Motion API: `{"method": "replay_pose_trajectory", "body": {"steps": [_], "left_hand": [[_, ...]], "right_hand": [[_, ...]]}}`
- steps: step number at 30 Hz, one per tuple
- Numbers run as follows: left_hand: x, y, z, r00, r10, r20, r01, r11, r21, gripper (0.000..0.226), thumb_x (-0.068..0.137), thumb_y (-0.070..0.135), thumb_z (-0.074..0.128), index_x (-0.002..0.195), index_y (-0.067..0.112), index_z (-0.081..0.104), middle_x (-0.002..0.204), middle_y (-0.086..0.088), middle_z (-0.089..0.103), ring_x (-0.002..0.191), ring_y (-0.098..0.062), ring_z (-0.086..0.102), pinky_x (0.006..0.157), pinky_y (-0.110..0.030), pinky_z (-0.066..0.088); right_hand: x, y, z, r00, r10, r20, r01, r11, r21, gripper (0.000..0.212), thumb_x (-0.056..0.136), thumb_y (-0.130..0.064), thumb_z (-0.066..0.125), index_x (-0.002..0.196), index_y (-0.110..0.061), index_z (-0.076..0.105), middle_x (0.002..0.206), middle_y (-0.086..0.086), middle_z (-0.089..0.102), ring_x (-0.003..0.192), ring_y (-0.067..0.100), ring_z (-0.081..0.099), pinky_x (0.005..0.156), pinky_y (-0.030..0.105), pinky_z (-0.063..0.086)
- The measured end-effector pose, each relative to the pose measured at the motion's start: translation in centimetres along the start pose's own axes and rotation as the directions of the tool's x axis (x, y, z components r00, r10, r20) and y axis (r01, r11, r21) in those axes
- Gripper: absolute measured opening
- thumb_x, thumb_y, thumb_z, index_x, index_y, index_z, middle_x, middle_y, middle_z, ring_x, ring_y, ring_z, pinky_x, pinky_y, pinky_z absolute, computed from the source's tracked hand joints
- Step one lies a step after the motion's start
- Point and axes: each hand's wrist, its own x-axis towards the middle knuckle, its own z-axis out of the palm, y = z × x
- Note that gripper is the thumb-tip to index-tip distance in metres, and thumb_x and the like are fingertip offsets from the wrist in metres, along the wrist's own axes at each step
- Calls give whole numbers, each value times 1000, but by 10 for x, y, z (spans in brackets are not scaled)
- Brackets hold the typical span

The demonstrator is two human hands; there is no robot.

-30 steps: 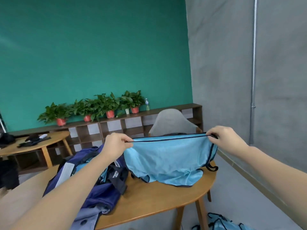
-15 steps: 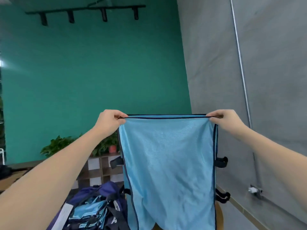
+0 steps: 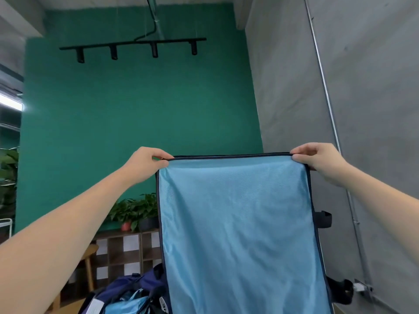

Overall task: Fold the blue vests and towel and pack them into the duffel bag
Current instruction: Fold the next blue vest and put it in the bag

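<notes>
A light blue vest (image 3: pixel 238 227) with dark navy trim hangs flat in front of me, held up high by its top edge. My left hand (image 3: pixel 145 163) pinches its top left corner and my right hand (image 3: pixel 317 159) pinches its top right corner. Black straps stick out along its right side. Below at the bottom left, the dark blue duffel bag (image 3: pixel 133 288) stands open with light blue fabric inside. The vest's lower end runs out of view.
A low wooden shelf (image 3: pixel 127 250) with potted plants (image 3: pixel 133 211) lines the green back wall. A grey concrete wall with a metal pipe (image 3: pixel 335 141) rises on the right. A wooden table leg (image 3: pixel 89 264) shows at the left.
Both hands have lifted the vest from the table up to full hanging length, and my view has tilted upward toward the ceiling lights.
</notes>
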Motion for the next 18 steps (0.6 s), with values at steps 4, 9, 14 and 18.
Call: {"method": "replay_pose_trajectory", "body": {"steps": [4, 9, 14, 18], "left_hand": [[-2, -9, 10, 1000, -10, 25, 9, 1000, 7, 19, 94, 17, 68, 100, 34, 71, 110, 7, 68, 107, -11, 62, 94, -30, 45], [-9, -14, 23, 991, -64, 119, 49, 991, 127, 25, 95, 19, 68, 113, 35, 63, 98, 7, 70, 98, -16, 64, 81, -31, 48], [-20, -6, 49, 967, -229, 114, 200, 955, 219, 24, 92, 2, 58, 103, 16, 74, 89, 1, 69, 76, -16, 64, 66, -23, 50], [-26, -14, 70, 910, -397, 122, 395, 918, 40, 18, 87, -3, 66, 105, -4, 71, 100, -16, 73, 82, -25, 74, 70, -31, 63]], "right_hand": [[-9, 5, 3, 1000, 16, -5, -17, 998, -62, 16, 85, -18, 80, 99, -23, 73, 92, 0, 76, 94, 22, 70, 93, 43, 54], [-15, 8, 12, 993, 24, 115, 30, 895, -445, 13, 87, -21, 75, 100, -24, 73, 92, -7, 72, 93, 16, 66, 81, 27, 47], [-25, 3, 32, 917, 334, 217, -225, 884, -409, 4, 90, -3, 54, 89, -5, 57, 75, 11, 76, 57, 19, 66, 50, 22, 53], [-35, 12, 49, 887, 388, 251, -375, 922, -102, 14, 94, 8, 47, 100, 2, 58, 91, 20, 70, 81, 30, 77, 67, 24, 62]]}}
